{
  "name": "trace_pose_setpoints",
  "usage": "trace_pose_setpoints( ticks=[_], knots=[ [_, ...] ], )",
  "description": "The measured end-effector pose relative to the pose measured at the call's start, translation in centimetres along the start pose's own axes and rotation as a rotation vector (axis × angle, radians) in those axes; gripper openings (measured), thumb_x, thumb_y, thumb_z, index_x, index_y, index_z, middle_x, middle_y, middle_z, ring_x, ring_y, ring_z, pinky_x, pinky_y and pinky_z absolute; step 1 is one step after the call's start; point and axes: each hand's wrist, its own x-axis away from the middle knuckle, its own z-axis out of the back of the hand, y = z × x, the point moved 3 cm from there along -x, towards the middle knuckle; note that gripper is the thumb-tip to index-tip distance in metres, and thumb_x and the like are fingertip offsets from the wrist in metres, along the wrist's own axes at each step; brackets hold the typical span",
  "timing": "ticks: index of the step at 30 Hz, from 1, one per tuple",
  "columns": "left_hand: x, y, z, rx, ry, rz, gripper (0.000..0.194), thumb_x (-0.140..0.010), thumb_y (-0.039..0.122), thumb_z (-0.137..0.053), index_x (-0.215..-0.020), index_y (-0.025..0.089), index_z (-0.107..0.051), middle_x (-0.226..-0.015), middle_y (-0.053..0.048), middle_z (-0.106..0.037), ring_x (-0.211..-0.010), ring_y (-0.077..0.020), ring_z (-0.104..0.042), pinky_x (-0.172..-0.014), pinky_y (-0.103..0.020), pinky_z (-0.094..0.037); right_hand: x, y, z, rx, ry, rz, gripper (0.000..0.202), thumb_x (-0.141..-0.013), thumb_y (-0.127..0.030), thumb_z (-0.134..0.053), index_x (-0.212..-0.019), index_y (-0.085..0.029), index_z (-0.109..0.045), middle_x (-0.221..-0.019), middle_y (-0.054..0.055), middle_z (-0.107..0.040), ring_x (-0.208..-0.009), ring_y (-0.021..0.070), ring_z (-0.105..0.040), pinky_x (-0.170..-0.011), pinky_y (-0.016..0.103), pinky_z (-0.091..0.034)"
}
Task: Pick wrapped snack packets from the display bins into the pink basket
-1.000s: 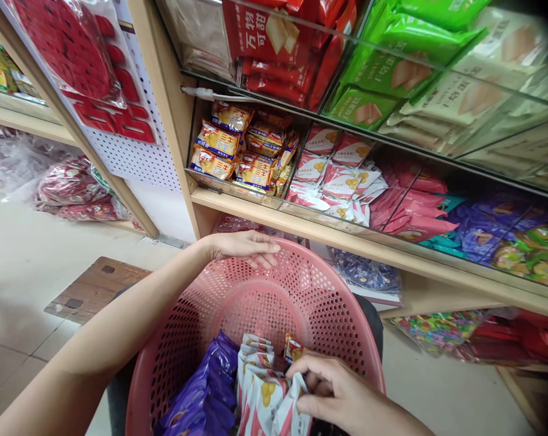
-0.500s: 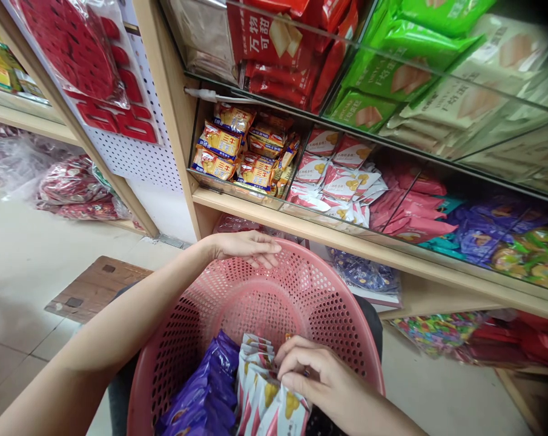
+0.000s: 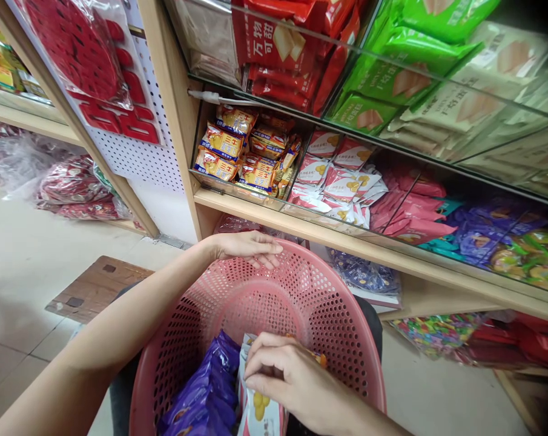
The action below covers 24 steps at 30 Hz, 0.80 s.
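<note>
A pink perforated basket (image 3: 332, 284) rests on the person's lap. My left hand (image 3: 249, 247) lies over its far rim, fingers stretched out and holding nothing. Inside the basket, at the near side, purple packets (image 3: 205, 387) stand in a row, with white-and-pink packets (image 3: 260, 418) to their right. My right hand (image 3: 278, 369) is over the white-and-pink packets, fingers curled and touching them; its fingertips are partly hidden, so what they grip cannot be made out. A bit of orange packaging (image 3: 320, 359) shows just beyond the right wrist.
Ahead, a shelf edge (image 3: 346, 233) fronts bins of yellow packets (image 3: 258, 169), white-and-pink packets (image 3: 341, 181), pink packets (image 3: 414, 209) and purple packets (image 3: 482, 227). Larger red and green packs sit above. A brown board (image 3: 96, 287) lies on the floor at left.
My right hand has moved left across the white-and-pink packets, which now look more pressed together and covered. More orange packaging shows at its right. My left hand stays on the rim.
</note>
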Motion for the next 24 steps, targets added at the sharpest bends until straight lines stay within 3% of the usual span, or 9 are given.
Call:
trace_pose_setpoints(
  ticks=[12, 14, 17, 20, 24],
  knots=[
    [0.0, -0.1, 0.1, -0.038, 0.002, -0.001, 0.047, -0.074, 0.052, -0.058, -0.103, 0.016, -0.053, -0.104, -0.011, -0.065, -0.094, -0.0185, -0.06, -0.084, -0.034, -0.041, 0.2, 0.9, -0.6, -0.072, 0.114, -0.003, 0.006, -0.077, -0.02, -0.059, -0.082, -0.021, -0.063, -0.084, -0.003, -0.056, -0.07, 0.0082, -0.052, -0.064, 0.019, -0.04],
    [0.0, -0.1, 0.1, -0.047, -0.002, 0.002, 0.048, -0.073, 0.053, -0.058, -0.104, 0.017, -0.053, -0.104, -0.011, -0.065, -0.095, -0.0184, -0.06, -0.084, -0.034, -0.04, 0.7, 1.2, -0.2, -0.091, 0.182, -0.025, 0.01, -0.078, -0.022, -0.057, -0.087, -0.023, -0.062, -0.093, -0.001, -0.057, -0.078, 0.0101, -0.054, -0.071, 0.02, -0.043],
    [-0.1, -0.2, 0.0, -0.065, -0.009, 0.009, 0.049, -0.073, 0.054, -0.058, -0.105, 0.017, -0.053, -0.103, -0.01, -0.065, -0.095, -0.0183, -0.059, -0.086, -0.033, -0.039, 2.2, 2.6, -0.1, -0.07, 0.407, -0.107, 0.025, -0.08, -0.03, -0.054, -0.105, -0.026, -0.057, -0.121, 0.003, -0.048, -0.112, 0.017, -0.046, -0.096, 0.027, -0.036],
    [-0.2, -0.5, 0.1, -0.088, -0.023, 0.016, 0.049, -0.073, 0.056, -0.056, -0.104, 0.018, -0.054, -0.104, -0.009, -0.065, -0.094, -0.018, -0.059, -0.086, -0.033, -0.039, 4.2, 5.0, -1.9, -0.172, 0.646, -0.189, 0.045, -0.083, -0.039, -0.047, -0.126, -0.027, -0.039, -0.142, 0.004, -0.026, -0.132, 0.0205, -0.023, -0.108, 0.035, -0.023],
    [-0.5, -1.1, 0.2, -0.165, -0.079, 0.059, 0.051, -0.071, 0.06, -0.055, -0.102, 0.019, -0.056, -0.104, -0.008, -0.065, -0.092, -0.0179, -0.059, -0.082, -0.032, -0.041, 6.0, 7.8, -6.8, -0.442, 0.694, -0.201, 0.071, -0.08, -0.047, -0.05, -0.138, -0.026, -0.016, -0.146, 0.007, -0.023, -0.134, 0.0229, -0.018, -0.106, 0.037, -0.028]
  ],
)
